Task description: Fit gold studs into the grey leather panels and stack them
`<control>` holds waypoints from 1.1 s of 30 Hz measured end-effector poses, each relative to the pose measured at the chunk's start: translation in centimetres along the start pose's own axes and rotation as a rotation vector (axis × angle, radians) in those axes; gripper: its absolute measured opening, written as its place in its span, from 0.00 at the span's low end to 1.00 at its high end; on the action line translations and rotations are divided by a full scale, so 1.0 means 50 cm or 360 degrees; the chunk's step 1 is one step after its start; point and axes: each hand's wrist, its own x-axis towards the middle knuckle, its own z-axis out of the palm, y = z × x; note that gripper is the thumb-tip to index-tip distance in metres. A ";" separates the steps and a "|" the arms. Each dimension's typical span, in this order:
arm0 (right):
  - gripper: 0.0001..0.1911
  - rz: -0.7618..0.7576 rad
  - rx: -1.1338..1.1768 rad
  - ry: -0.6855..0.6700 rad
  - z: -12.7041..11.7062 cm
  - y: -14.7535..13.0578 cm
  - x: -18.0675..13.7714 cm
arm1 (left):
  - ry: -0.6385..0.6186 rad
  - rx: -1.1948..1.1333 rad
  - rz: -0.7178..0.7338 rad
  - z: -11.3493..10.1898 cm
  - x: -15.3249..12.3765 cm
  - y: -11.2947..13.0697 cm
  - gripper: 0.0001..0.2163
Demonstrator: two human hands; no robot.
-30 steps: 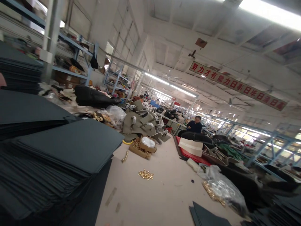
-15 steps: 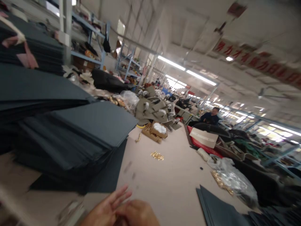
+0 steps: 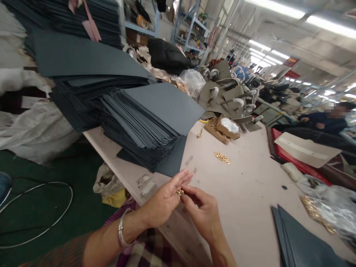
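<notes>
In the head view, my left hand (image 3: 167, 200) is at the table's near edge, fingers stretched out and thumb against some small gold metal fittings (image 3: 180, 193). My right hand (image 3: 204, 211) meets it from the right, thumb and forefinger pinched at the same fittings. Their exact shape is partly covered by my fingers. A little heap of similar gold pieces (image 3: 221, 157) lies on the tabletop (image 3: 239, 193) beyond my hands. Left of my hands stands a tall stack of dark grey-green sheets (image 3: 164, 111), some fanned at the side.
A cardboard box (image 3: 217, 130) with gold pieces and a white bundle sits farther back. More dark sheets (image 3: 303, 237) lie at the right front, near a clear plastic bag (image 3: 333, 204). A person (image 3: 325, 118) is at the far right. A metal hoop (image 3: 71, 200) is low on the left.
The view has swung left and down, so the table's near edge, the floor and my forearms now show. My hands stay together and appear higher in the picture, with gold pieces visible between them.
</notes>
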 end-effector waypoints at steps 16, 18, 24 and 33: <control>0.10 0.0127 0.0123 0.0115 0.023 0.008 0.005 | 0.0099 0.0775 0.0138 0.001 -0.010 -0.015 0.30; 0.10 0.0115 0.0083 0.0165 0.029 0.005 0.009 | 0.0110 0.0856 0.0173 0.002 -0.013 -0.014 0.32; 0.05 0.0080 0.0177 0.0245 0.052 0.007 0.023 | 0.0230 0.0631 0.0180 0.011 0.000 -0.009 0.28; 0.06 -0.0550 -0.0230 0.0273 -0.008 -0.038 0.121 | 0.0822 -0.0176 -0.0139 -0.034 0.021 0.036 0.18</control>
